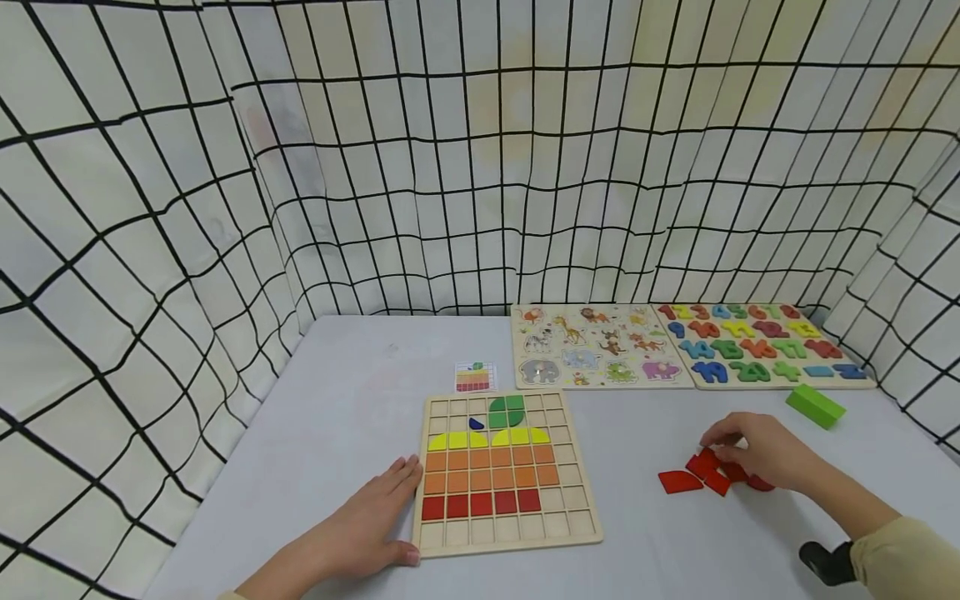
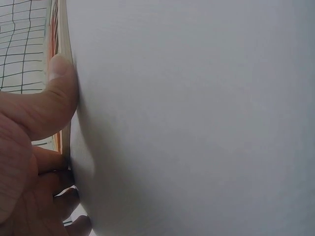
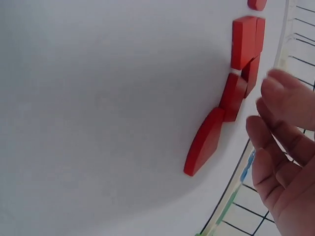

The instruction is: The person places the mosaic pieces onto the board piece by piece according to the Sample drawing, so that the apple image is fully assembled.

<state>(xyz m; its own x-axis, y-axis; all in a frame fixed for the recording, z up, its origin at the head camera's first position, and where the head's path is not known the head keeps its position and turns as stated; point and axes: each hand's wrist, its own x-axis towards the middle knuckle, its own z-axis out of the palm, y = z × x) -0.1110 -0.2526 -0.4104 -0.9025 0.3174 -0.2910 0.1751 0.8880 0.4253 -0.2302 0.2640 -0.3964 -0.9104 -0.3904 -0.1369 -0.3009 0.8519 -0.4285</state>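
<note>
A wooden grid board [image 1: 553, 525] lies on the white table, with rows of red, orange and yellow pieces, a green cluster and a dark blue piece in its cells. My left hand [image 1: 367, 521] rests against the board's left edge, its fingers extended and the thumb at the near corner. To the right is a loose group of red pieces [image 1: 680, 482], some square-looking, others with a curved side. Just over them hovers my right hand [image 1: 768, 450]. In the right wrist view its fingers are loosely bent, the thumb apart from them, and no piece shows between them.
Behind the board lies a small picture card [image 1: 474, 377]. Farther back are an animal puzzle board [image 1: 555, 379] and a number puzzle board [image 1: 862, 384]. A green block [image 1: 816, 406] sits beyond my right hand. Black netting [image 1: 517, 183] over white cloth encloses the table.
</note>
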